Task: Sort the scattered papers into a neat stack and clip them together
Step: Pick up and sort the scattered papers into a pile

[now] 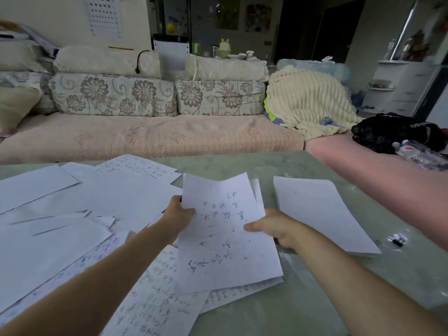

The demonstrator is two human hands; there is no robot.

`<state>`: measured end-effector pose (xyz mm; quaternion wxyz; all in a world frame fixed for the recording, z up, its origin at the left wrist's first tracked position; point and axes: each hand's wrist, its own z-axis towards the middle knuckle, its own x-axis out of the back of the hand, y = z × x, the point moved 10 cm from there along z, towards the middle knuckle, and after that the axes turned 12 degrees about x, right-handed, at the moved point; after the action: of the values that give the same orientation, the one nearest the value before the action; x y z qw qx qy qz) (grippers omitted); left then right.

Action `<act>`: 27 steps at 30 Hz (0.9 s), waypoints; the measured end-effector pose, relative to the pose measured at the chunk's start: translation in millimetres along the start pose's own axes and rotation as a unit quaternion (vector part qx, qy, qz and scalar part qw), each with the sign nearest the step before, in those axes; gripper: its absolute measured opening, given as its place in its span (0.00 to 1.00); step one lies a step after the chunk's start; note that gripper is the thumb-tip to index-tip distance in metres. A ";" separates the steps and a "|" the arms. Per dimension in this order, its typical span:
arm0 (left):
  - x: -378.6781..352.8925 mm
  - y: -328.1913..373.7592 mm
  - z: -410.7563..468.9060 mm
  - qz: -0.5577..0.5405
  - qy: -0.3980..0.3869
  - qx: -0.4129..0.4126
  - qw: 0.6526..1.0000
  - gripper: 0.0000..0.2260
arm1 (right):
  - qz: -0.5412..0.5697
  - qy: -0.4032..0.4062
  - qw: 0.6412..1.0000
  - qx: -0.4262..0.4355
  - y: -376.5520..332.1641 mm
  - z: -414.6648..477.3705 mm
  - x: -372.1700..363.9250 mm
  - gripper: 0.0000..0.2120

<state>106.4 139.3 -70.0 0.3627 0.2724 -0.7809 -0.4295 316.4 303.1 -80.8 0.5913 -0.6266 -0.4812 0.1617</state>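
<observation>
Both hands hold a handwritten sheet (225,234) just above the table (266,163), near the middle of its near edge. The left hand (178,214) pinches the sheet's left edge and the right hand (274,230) pinches its right edge, thumbs on top. This two-sided grip probably keeps the paper flat and square for aligning; another sheet's edge shows beneath it. The scattered papers (72,214) overlap across the table's left half, leaving little bare surface there. Towards the right edge lies a squared white stack (320,212), probably the gathering pile, with open tabletop around it. A small dark object (397,242), possibly the clip, lies just beyond it. Another person's forearm (378,170) crosses the far right corner, narrowing the room there.
</observation>
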 end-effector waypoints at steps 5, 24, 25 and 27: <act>-19.2 0.0 -1.2 0.027 -0.077 -0.040 0.996 0.20 | -0.038 0.074 0.996 -0.029 15.6 6.9 27.4 0.44; 15.5 -28.2 -80.9 0.546 -0.164 -0.187 0.800 0.37 | -0.203 0.159 0.965 0.055 -11.4 -19.7 42.9 0.03; 15.1 -27.6 -79.0 0.549 -0.165 -0.182 0.799 0.36 | -0.200 0.162 0.965 0.052 -9.8 -21.4 44.7 0.04; 12.5 -25.7 -75.0 0.555 -0.162 -0.177 0.797 0.35 | -0.190 0.164 0.967 0.049 -8.7 -25.1 45.7 0.04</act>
<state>162.1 82.2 -60.6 0.4487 -0.3499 -0.7561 -0.3234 354.4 323.3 -50.0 0.7122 -0.5120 -0.4790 -0.0354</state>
